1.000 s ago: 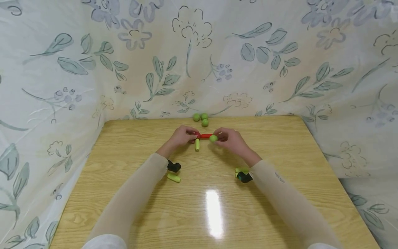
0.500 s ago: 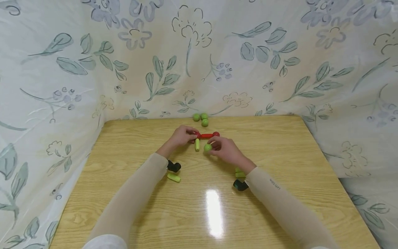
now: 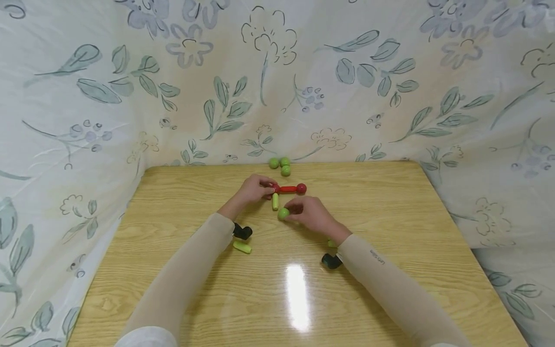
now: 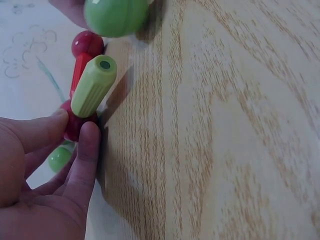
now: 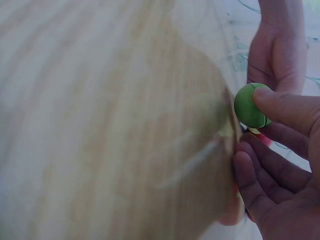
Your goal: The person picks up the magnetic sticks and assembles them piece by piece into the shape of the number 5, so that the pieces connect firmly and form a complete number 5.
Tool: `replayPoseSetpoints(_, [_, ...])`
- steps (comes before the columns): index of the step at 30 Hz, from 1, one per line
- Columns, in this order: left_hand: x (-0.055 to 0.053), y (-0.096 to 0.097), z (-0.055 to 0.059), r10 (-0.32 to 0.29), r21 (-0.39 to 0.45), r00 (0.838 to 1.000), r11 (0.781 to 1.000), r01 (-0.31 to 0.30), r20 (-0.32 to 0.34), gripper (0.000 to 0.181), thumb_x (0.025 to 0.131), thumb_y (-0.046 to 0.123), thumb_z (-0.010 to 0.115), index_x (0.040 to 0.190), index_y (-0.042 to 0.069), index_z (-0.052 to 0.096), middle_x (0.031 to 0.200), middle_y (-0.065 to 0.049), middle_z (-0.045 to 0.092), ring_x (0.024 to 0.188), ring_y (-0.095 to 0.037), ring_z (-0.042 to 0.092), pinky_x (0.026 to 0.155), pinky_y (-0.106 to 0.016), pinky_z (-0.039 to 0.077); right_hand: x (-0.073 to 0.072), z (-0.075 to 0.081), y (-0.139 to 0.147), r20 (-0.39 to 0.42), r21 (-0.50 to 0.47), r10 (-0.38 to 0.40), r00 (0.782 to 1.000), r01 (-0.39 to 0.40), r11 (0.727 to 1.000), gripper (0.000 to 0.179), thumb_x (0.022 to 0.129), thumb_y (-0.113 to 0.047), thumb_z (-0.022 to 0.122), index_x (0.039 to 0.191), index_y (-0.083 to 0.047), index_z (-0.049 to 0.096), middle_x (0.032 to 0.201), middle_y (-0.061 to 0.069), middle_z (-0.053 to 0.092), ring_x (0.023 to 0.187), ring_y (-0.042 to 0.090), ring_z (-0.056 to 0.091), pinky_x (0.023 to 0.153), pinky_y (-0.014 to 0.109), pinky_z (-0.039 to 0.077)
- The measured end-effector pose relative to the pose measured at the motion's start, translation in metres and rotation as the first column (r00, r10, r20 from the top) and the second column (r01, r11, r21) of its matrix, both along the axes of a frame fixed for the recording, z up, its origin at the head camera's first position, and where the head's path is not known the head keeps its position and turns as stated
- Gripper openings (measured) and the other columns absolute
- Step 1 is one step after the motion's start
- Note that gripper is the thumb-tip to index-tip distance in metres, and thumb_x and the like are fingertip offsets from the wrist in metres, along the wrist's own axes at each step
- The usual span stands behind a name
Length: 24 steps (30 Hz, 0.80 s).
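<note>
Left hand: nearly closed at the tips, pinching the near-left red ball between thumb and fingers, low over the far part of the table.
Right hand: partly closed, the thumb pressed on a green ball with a finger behind it; the other fingers are bent, away from the ball.
Red rod: long axis left to right, joining the pinched ball to a second red ball at its right end.
Pale green rod: meets the pinched ball at one end, its long axis square to the red rod; the free end points toward the person, showing a dark round spot in the left wrist view.
Held green ball: just beside that free end, to its right and nearer the person; the left wrist view shows them apart.
Green balls at back: three in a cluster by the table's far edge.
Loose pale green rod: on the table near the left forearm, lying aslant.
</note>
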<state>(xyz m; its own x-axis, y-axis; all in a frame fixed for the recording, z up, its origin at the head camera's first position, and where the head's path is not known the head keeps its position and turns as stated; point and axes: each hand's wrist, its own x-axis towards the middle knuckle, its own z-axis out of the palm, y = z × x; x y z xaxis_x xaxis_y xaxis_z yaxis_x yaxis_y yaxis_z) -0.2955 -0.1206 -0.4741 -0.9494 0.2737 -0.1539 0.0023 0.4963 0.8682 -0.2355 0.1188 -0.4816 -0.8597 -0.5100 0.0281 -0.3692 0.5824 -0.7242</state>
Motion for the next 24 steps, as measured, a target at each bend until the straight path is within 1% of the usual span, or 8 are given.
replayPoseSetpoints(3, [0.000, 0.001, 0.000, -0.007, 0.000, 1.000, 1.000, 0.007, -0.004, 0.028, 0.106, 0.004, 0.070, 0.133, 0.000, 0.075, 0.121, -0.017, 0.075, 0.094, -0.022, 0.074, 0.082, -0.032, 0.063, 0.000, -0.002, -0.002, 0.007, 0.026, 0.000, 1.000, 0.000, 1.000, 0.029, 0.095, -0.020, 0.088, 0.121, -0.008, 0.081, 0.099, -0.004, 0.075, 0.092, 0.013, 0.068, 0.085, 0.036, 0.058])
replayPoseSetpoints(6, [0.000, 0.000, 0.000, -0.007, 0.008, 1.000, 1.000, 0.007, -0.001, 0.028, 0.106, 0.004, 0.070, 0.133, 0.000, 0.075, 0.121, -0.018, 0.074, 0.093, -0.022, 0.073, 0.082, -0.032, 0.063, 0.000, -0.004, -0.003, 0.018, 0.031, -0.005, 1.000, 0.004, 1.000, 0.028, 0.095, -0.018, 0.088, 0.120, -0.007, 0.081, 0.094, -0.004, 0.073, 0.087, 0.013, 0.067, 0.082, 0.034, 0.058])
replayPoseSetpoints(11, [0.001, -0.001, 0.001, -0.003, 0.013, 1.000, 1.000, 0.003, 0.010, 0.028, 0.106, 0.004, 0.070, 0.133, -0.001, 0.074, 0.121, -0.018, 0.075, 0.093, -0.022, 0.073, 0.083, -0.032, 0.063, 0.000, -0.006, -0.007, 0.013, 0.024, 0.003, 1.000, -0.003, 1.000, 0.029, 0.094, -0.018, 0.088, 0.120, -0.006, 0.081, 0.094, -0.005, 0.074, 0.087, 0.012, 0.067, 0.081, 0.033, 0.058])
replayPoseSetpoints(16, [0.000, -0.001, 0.002, -0.006, -0.011, 1.000, 1.000, 0.006, 0.008, 0.028, 0.107, 0.006, 0.070, 0.134, 0.001, 0.074, 0.122, -0.017, 0.074, 0.094, -0.022, 0.073, 0.083, -0.031, 0.063, 0.001, -0.004, -0.012, 0.008, 0.006, 0.013, 1.000, -0.013, 1.000, 0.027, 0.094, -0.017, 0.088, 0.118, -0.005, 0.081, 0.093, -0.004, 0.074, 0.085, 0.012, 0.067, 0.080, 0.033, 0.058])
replayPoseSetpoints(24, [0.000, -0.001, 0.003, -0.011, -0.016, 1.000, 1.000, 0.011, 0.011, 0.028, 0.106, 0.006, 0.070, 0.134, 0.000, 0.075, 0.121, -0.018, 0.074, 0.094, -0.023, 0.074, 0.083, -0.031, 0.063, 0.001, -0.005, -0.017, 0.001, 0.015, 0.009, 1.000, -0.009, 1.000, 0.027, 0.095, -0.018, 0.088, 0.117, -0.005, 0.080, 0.093, -0.005, 0.074, 0.085, 0.011, 0.067, 0.079, 0.031, 0.057])
